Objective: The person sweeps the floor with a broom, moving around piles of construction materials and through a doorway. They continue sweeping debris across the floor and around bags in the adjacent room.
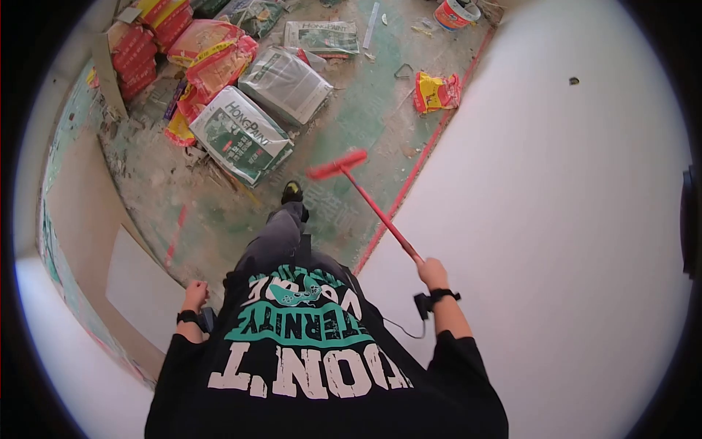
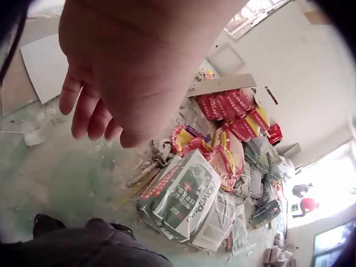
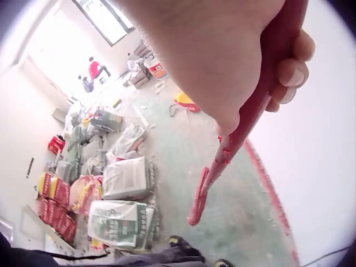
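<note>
My right hand (image 1: 433, 274) grips the handle end of a red long-handled tool (image 1: 380, 216) with a crosswise head. In the head view the tool slants forward and left, its blurred head over the green-stained floor (image 1: 351, 110). The right wrist view shows the fingers (image 3: 293, 75) wrapped round the red shaft (image 3: 253, 108), which points down toward the floor. My left hand (image 1: 196, 295) hangs at my side and holds nothing. Its fingers (image 2: 89, 114) are loosely bent in the left wrist view.
White and green paper sacks (image 1: 241, 135) lie ahead on the left, beside red and yellow bags (image 1: 212, 55). A yellow packet (image 1: 436, 92) and a bucket (image 1: 455, 14) stand near the white wall (image 1: 556, 219) on the right. People (image 3: 98, 69) are far off by the bright opening.
</note>
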Action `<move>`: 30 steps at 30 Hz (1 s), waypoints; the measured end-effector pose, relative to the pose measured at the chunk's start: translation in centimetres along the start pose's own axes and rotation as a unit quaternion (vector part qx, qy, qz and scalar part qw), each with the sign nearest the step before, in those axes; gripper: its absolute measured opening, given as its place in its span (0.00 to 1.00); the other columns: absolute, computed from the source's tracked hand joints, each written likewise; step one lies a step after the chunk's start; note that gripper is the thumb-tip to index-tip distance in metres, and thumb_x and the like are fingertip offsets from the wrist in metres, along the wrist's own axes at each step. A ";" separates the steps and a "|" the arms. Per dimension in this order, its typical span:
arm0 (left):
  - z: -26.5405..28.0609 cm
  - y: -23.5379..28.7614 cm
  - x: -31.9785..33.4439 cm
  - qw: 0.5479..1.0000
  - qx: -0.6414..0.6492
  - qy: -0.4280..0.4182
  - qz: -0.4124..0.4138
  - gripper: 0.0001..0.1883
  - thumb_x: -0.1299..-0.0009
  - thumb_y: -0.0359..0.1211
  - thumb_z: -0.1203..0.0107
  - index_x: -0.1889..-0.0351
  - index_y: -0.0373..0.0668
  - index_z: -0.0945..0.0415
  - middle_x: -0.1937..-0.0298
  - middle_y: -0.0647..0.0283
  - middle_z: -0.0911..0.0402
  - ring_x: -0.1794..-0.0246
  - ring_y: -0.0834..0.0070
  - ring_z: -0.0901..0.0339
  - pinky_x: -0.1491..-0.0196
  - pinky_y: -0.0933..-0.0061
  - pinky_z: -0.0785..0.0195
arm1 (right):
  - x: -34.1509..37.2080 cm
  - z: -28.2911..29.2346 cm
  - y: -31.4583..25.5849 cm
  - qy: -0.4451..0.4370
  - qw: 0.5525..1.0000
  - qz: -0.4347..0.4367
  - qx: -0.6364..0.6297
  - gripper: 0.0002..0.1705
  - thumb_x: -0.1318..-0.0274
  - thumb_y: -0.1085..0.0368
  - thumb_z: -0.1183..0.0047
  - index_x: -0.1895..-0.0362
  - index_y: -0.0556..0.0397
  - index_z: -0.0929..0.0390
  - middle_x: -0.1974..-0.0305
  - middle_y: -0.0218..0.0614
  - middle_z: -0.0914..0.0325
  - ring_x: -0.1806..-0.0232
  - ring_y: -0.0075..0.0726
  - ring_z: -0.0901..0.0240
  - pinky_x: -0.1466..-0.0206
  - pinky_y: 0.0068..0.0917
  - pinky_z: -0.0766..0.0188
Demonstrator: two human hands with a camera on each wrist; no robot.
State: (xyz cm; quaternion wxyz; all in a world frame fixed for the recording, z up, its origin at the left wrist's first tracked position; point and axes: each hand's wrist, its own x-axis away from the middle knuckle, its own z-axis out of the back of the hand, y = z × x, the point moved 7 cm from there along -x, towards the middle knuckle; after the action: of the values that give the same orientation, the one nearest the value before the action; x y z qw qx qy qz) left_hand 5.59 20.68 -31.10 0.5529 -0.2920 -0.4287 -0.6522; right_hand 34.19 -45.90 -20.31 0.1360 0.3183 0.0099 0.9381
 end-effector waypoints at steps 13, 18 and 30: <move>6.6 36.2 -2.0 0.958 0.041 0.096 -0.267 0.12 0.35 0.37 0.55 0.68 0.36 0.31 0.80 0.64 0.30 0.79 0.78 0.32 0.72 0.77 0.39 | -18.4 -3.3 -8.7 -0.162 0.983 0.057 0.058 0.30 0.41 0.46 0.75 0.62 0.56 0.27 0.62 0.56 0.28 0.57 0.59 0.32 0.54 0.47 0.36; 6.0 37.6 -3.8 0.962 0.000 0.106 -0.253 0.12 0.35 0.37 0.54 0.68 0.36 0.31 0.80 0.64 0.30 0.79 0.78 0.32 0.72 0.78 0.40 | -15.8 2.1 3.1 -0.164 0.972 -0.041 0.160 0.28 0.42 0.45 0.71 0.66 0.52 0.23 0.67 0.49 0.25 0.63 0.52 0.27 0.59 0.48 0.33; -6.5 19.9 -6.0 0.993 -0.021 -0.046 0.108 0.13 0.37 0.42 0.54 0.66 0.41 0.30 0.78 0.63 0.28 0.78 0.74 0.28 0.77 0.72 0.37 | -18.4 21.0 2.1 0.017 0.979 -0.029 0.202 0.27 0.48 0.41 0.59 0.74 0.53 0.26 0.75 0.42 0.24 0.71 0.47 0.26 0.69 0.40 0.30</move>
State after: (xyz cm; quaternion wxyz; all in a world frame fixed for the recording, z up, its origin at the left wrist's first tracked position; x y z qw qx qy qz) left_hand 26.85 17.34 -34.49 0.5934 -0.3779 -0.4060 -0.5832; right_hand 60.27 -54.18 -14.33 0.0964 0.3226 0.2106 0.9178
